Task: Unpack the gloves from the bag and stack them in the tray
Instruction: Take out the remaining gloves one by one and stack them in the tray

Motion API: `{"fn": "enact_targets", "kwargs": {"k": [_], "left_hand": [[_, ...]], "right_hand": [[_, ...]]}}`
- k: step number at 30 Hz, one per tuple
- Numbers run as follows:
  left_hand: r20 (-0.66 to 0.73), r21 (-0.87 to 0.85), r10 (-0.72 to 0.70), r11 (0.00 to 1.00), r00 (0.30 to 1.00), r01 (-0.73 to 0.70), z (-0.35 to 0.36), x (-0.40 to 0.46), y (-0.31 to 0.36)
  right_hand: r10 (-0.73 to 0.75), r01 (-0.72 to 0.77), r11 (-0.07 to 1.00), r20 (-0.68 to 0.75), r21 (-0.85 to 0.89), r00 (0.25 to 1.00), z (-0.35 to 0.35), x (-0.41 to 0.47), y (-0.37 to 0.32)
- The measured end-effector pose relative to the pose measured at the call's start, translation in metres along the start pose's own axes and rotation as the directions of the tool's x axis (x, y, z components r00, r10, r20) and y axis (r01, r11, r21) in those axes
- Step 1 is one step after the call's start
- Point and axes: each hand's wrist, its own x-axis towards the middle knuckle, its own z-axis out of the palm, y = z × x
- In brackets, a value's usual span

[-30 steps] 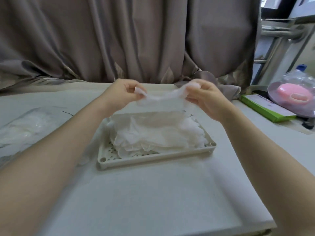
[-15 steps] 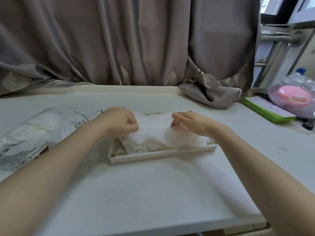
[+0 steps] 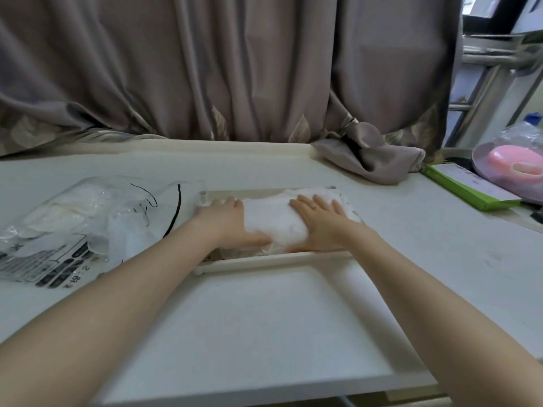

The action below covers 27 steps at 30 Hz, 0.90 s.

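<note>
A sec ago a thin white glove was held stretched in the air between both hands; now it is laid down, and the pile of gloves is pressed flat in the tray at mid-frame. The left hand is laid flat on the pile's left side, fingers straight, gripping nothing. The right hand is spread flat on the pile's right side, likewise released — a ring is seen on one finger. By this the latest glove is judged stacked, and the pile is being smoothed, so another fetch from the bag probably comes next.

The bag is seen at the left of the frame on the counter, just beside the tray, with more white gloves visible inside — the task is judged not yet done.

At the right edge a green box and a pink item under clear wrap are seen, well apart from the tray. A curtain fills the upper frame; its end is draped on the counter's far right. Nothing is seen in the way between bag and tray.
</note>
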Motion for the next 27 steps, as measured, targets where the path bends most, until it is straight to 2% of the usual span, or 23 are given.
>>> {"fn": "enact_targets", "kwargs": {"k": [2, 4, 10, 14, 16, 18, 19, 21, 23, 25, 27], "left_hand": [[0.04, -0.061, -0.094, 0.994, 0.995, 0.096, 0.009, -0.002, -0.003], [0.023, -0.086, -0.125, 0.988, 0.992, 0.127, 0.018, -0.001, -0.004], [-0.09, -0.215, -0.079, 0.975, 0.993, 0.059, 0.018, 0.018, 0.002], [-0.107, -0.333, -0.064, 0.943, 0.992, 0.025, 0.008, 0.029, 0.015], [-0.113, -0.396, -0.04, 0.918, 0.993, -0.008, 0.002, 0.024, 0.016], [-0.189, -0.445, -0.017, 0.893, 0.982, -0.07, -0.004, 0.013, 0.007], [-0.252, -0.502, 0.003, 0.854, 0.968, -0.133, -0.008, 0.007, -0.001], [-0.406, -0.62, 0.012, 0.731, 0.914, -0.285, -0.018, -0.01, -0.019], [-0.578, -0.616, -0.059, 0.685, 0.814, -0.389, -0.029, -0.029, -0.039], [-0.677, -0.585, -0.155, 0.708, 0.72, -0.397, -0.033, -0.044, -0.065], [-0.671, -0.636, -0.249, 0.679, 0.699, -0.368, -0.027, -0.05, -0.088]], "right_hand": [[0.068, -0.069, 0.997, 0.036, 0.025, 0.997, 0.001, 0.0, 0.006], [0.12, -0.124, 0.989, 0.052, 0.081, 0.991, 0.002, -0.001, 0.009], [0.195, -0.197, 0.97, 0.03, 0.139, 0.98, -0.004, 0.0, 0.022], [0.25, -0.25, 0.968, -0.019, 0.03, 0.968, -0.013, 0.005, 0.026], [0.178, -0.174, 0.981, -0.039, 0.08, 0.983, -0.022, 0.002, 0.013], [0.016, 0.015, 0.959, -0.108, 0.283, 0.994, -0.038, -0.003, -0.011], [-0.071, 0.138, 0.925, -0.197, 0.353, 0.978, -0.045, -0.005, -0.026], [-0.202, 0.358, 0.864, -0.409, 0.354, 0.89, -0.05, -0.007, -0.06], [-0.267, 0.482, 0.814, -0.528, 0.324, 0.806, -0.046, -0.006, -0.096], [-0.336, 0.553, 0.759, -0.521, 0.343, 0.785, -0.039, -0.004, -0.132], [-0.4, 0.564, 0.737, -0.432, 0.372, 0.808, -0.032, -0.001, -0.162]]}}
